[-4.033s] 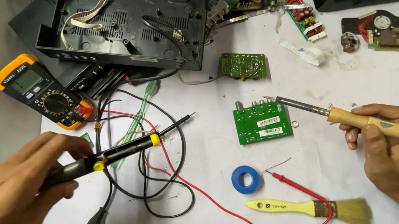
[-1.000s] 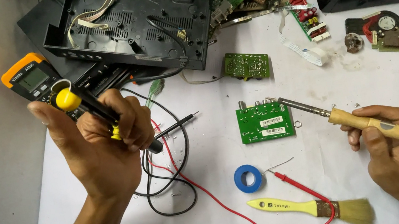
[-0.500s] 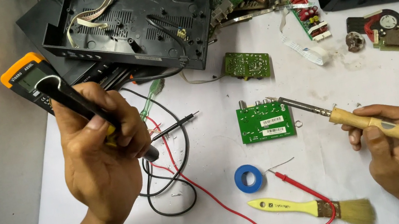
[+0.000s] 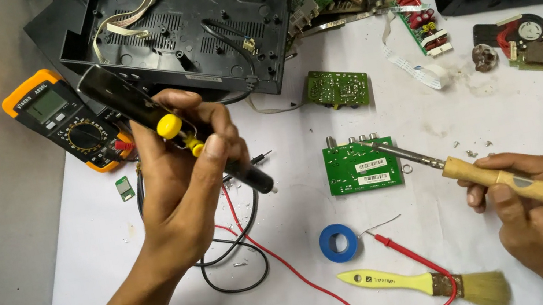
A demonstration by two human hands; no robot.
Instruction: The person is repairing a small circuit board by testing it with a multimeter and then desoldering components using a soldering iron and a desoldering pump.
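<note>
My left hand point(image 4: 180, 183) grips a black desoldering pump point(image 4: 129, 107) with a yellow button, held slantwise above the white sheet, its tip point(image 4: 264, 185) pointing down and right. My right hand point(image 4: 523, 208) holds a soldering iron point(image 4: 515, 184) by its wooden handle. The iron's metal tip rests on the top edge of a small green circuit board point(image 4: 362, 166), near its row of round sockets. The pump's tip stays a short way left of that board.
An orange multimeter point(image 4: 62, 122) lies at the left with red and black leads looping under my left hand. A blue tape roll point(image 4: 338, 243) and a yellow brush point(image 4: 421, 282) lie in front. An opened black casing point(image 4: 182, 27), more boards and parts fill the back.
My left hand raised the pump from lying level, turned it upright, then tilted its tip down toward the board. The right hand and iron stayed put.
</note>
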